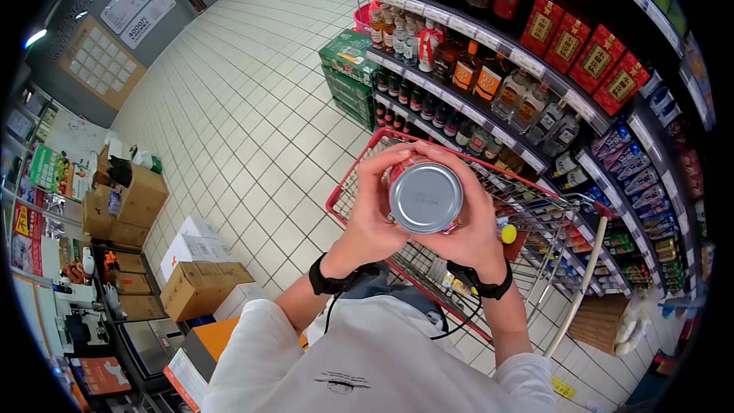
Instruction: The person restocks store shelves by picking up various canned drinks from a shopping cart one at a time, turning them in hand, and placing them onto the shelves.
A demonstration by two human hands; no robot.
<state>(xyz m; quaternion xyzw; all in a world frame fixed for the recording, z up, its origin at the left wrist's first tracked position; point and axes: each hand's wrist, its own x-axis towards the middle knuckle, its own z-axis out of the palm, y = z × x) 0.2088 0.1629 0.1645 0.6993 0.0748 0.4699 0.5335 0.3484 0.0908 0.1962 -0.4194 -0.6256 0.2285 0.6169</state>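
Observation:
Between both hands, above a shopping cart [334, 200] with a red rim, is a red can [426, 197], its silver metal end facing the camera. My left hand [372, 210] is wrapped round the can's left side, and my right hand [477, 210] round its right side. The fingertips come close together at the far side of the can. A black band with a cable sits on each wrist. Inside the cart, to the right of my right hand, shows a yellow round lid [508, 234].
Shelves of bottles [489, 34] and red boxes [596, 57] curve along the right. Green cartons [349, 69] stand at the shelf end. Cardboard boxes [200, 289] lie on the floor at lower left, and a woven basket [598, 321] stands at lower right.

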